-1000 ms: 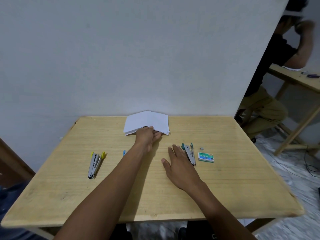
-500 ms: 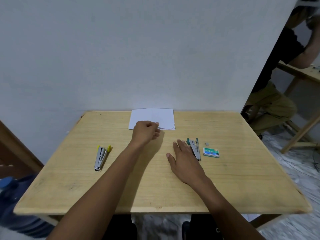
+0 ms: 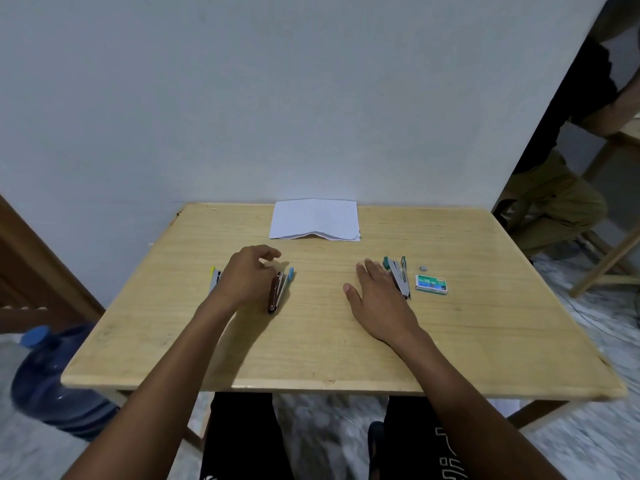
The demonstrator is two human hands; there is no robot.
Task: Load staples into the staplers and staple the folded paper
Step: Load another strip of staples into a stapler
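Note:
The folded white paper [image 3: 315, 220] lies flat at the far edge of the wooden table [image 3: 346, 341]. My left hand [image 3: 249, 277] hovers with loosely curled fingers between a yellow-tipped stapler [image 3: 214, 278], partly hidden behind it, and a blue-tipped stapler [image 3: 278, 291] at its thumb side. It holds nothing. My right hand [image 3: 377, 299] rests flat, palm down, fingers spread. A green-tipped stapler [image 3: 398, 278] lies against its outer edge. A green staple box [image 3: 431, 284] sits just right of that stapler, with a small grey strip of staples [image 3: 422, 268] behind the box.
A grey wall stands directly behind the table. A blue water jug [image 3: 52, 375] is on the floor at the left front corner. Another person [image 3: 561, 188] sits at a second wooden table [image 3: 620, 140] to the right.
My left hand let go of the paper and drew back toward me, now beside the blue-tipped stapler. The paper lies flat. My right hand stays put.

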